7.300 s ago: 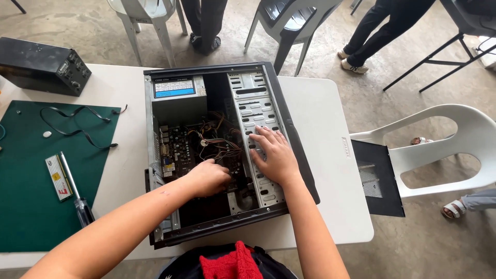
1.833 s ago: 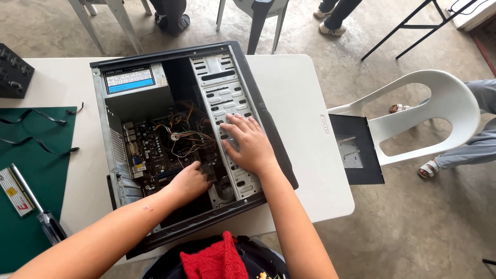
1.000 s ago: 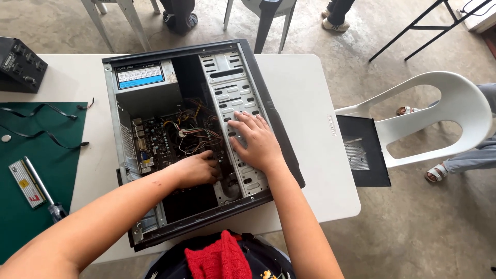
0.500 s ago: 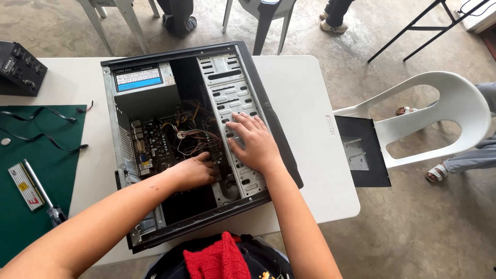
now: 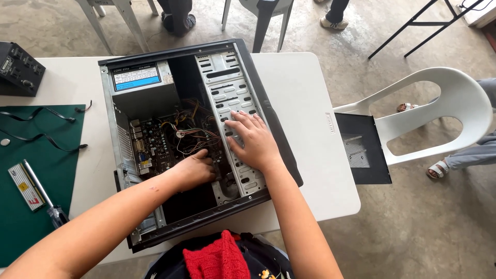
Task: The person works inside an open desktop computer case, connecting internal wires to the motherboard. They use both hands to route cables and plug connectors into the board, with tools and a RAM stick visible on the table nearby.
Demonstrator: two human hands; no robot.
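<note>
Informal repair workshop or class, concrete floor (image 5: pixel 423 227), white folding table (image 5: pixel 305 108), plastic chairs (image 5: pixel 439 113), green work mat (image 5: pixel 36 181)

The scene is lit evenly by soft daylight; only faint shadows are cast. The open black computer case (image 5: pixel 186 139) interior is dimmer. Focus is sharp; edges are slightly stretched.

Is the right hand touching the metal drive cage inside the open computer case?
Touching. In the head view the right hand lies flat, palm down, on the perforated metal drive cage, fingers spread over its slots with no gap visible beneath them.
</note>
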